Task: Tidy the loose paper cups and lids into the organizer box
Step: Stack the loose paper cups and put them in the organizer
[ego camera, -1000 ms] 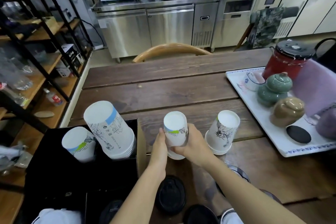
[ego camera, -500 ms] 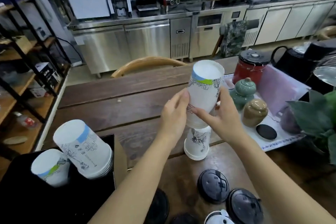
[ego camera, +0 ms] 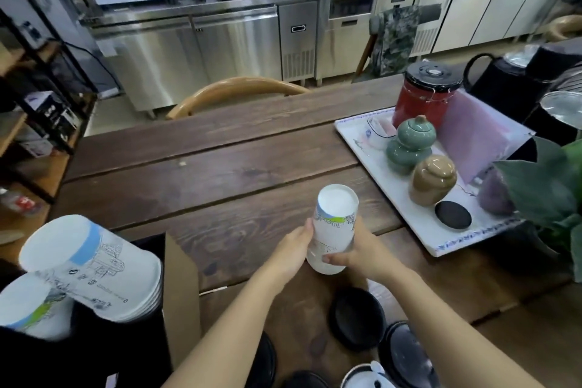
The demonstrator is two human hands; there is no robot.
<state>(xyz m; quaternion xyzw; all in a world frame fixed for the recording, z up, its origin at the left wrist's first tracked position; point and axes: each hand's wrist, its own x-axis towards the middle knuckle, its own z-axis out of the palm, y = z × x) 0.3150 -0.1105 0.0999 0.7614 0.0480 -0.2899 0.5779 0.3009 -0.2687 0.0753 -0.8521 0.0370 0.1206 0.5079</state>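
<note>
Both hands meet at the middle of the wooden bench (ego camera: 220, 173), clasped from either side around an upside-down stack of paper cups (ego camera: 333, 230) whose white base faces up and whose rim rests on, or just above, the boards; which of the two cannot be told. The left hand (ego camera: 294, 249) presses its fingers flat against the stack's left wall, and the right hand (ego camera: 362, 253) wraps the right wall with its thumb across the lower front, so each grip is closed on the cups. At the left edge stands the black organizer box (ego camera: 94, 350), with a brown cardboard flap (ego camera: 181, 299) beside it. Two more inverted stacks lean in its compartments: a large stack (ego camera: 94, 268) with a blue band and, just beside it to the left, a smaller stack (ego camera: 34, 309) with a green mark. Several black lids (ego camera: 357, 318) lie loose on the bench near the forearms. To the right, apart from the hands, a white tray (ego camera: 406, 214) carries a red jar (ego camera: 423, 94), a green pot (ego camera: 409, 145) and a tan pot (ego camera: 433, 179).
</note>
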